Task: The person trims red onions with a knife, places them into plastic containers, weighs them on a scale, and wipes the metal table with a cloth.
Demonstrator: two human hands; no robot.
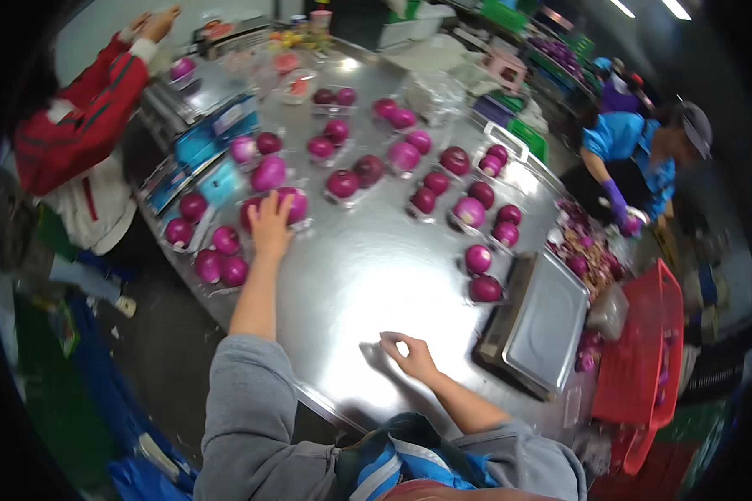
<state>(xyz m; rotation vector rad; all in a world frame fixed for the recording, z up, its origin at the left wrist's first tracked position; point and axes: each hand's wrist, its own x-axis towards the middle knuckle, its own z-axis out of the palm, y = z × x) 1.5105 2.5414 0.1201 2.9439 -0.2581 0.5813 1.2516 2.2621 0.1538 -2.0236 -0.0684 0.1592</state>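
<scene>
My left hand (pixel 271 224) reaches across the left part of the steel table, fingers spread over a pack of red onions (pixel 292 205). The fingers overlap the onions; whether they grip the pack cannot be told. Beside it are more packs, among them a large bright onion (pixel 268 174) behind and a group of onions (pixel 210 266) nearer me. My right hand (pixel 411 359) hovers over the bare metal near the table's front edge, its thumb and fingertips curled together, with nothing visible in them.
A flat-topped scale (pixel 547 313) stands at the right, beside a red basket (pixel 639 351) and a heap of onion peels (pixel 589 250). More onion packs (pixel 469 212) line the table. One person in red sleeves (pixel 83 125) works at left; another with purple gloves (pixel 615 203) handles an onion.
</scene>
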